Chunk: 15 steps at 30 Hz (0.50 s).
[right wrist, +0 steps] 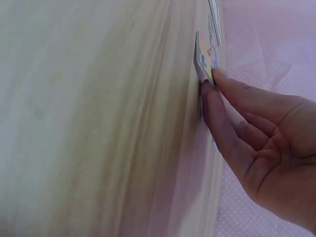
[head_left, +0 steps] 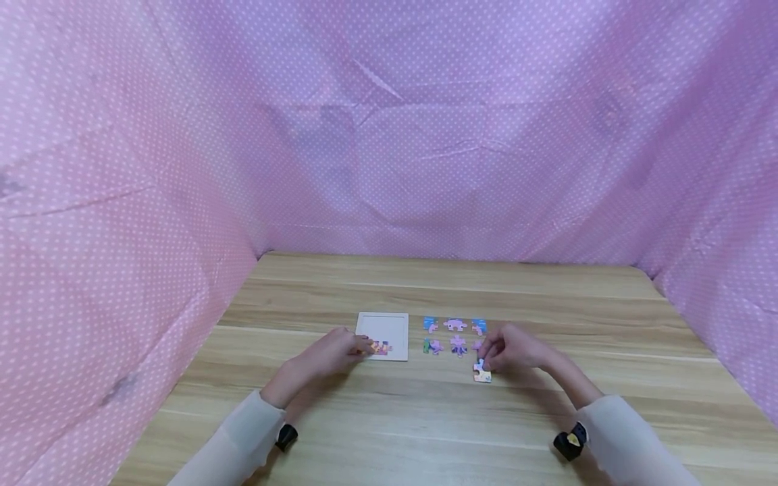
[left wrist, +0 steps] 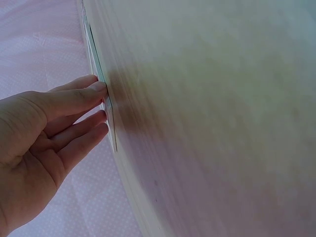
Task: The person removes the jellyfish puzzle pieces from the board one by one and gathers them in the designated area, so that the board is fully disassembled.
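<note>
My right hand [head_left: 516,347] pinches a jigsaw puzzle piece [head_left: 482,373] between thumb and finger, at the near right of the loose pieces. In the right wrist view this piece [right wrist: 203,57] is tilted up from the table, its yellow and blue printed face partly showing. Over the near left corner of a white puzzle tray [head_left: 389,327], my left hand [head_left: 331,352] rests its fingertips by the joined pieces [head_left: 381,347] lying there. The left wrist view shows the fingers [left wrist: 81,140] fairly straight against the tray's edge; what lies under the fingertips is hidden.
To the right of the tray, loose puzzle pieces lie in two rows, among them a pink one [head_left: 455,325], a blue corner one [head_left: 430,324] and a purple one [head_left: 458,345]. All are on a wooden table [head_left: 389,418]. A pink dotted cloth [head_left: 425,169] hangs behind and at both sides.
</note>
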Motion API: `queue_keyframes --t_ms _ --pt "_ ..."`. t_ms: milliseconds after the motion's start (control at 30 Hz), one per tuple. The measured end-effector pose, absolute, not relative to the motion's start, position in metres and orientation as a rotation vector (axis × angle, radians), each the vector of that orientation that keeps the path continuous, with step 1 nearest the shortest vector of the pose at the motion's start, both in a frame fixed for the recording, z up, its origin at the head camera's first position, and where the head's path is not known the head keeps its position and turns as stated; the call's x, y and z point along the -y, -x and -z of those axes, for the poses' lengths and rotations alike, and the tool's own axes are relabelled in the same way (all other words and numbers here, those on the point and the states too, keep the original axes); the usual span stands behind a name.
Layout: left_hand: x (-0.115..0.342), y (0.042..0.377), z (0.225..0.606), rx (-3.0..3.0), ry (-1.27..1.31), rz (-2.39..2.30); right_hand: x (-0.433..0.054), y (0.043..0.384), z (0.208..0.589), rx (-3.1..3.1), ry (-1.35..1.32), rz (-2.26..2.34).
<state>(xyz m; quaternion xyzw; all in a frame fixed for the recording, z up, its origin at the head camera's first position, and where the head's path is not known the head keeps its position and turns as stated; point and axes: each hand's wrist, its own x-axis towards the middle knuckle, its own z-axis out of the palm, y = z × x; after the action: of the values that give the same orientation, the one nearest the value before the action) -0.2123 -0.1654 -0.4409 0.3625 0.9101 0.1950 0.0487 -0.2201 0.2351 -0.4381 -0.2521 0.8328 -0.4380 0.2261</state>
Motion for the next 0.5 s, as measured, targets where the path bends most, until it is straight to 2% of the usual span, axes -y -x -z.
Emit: queue_keyframes --t_ms 500 --pt "0.165 0.212 0.440 -2.798 -1.097 -0.545 -0.227 0.209 0.431 -2.514 0.772 1.018"
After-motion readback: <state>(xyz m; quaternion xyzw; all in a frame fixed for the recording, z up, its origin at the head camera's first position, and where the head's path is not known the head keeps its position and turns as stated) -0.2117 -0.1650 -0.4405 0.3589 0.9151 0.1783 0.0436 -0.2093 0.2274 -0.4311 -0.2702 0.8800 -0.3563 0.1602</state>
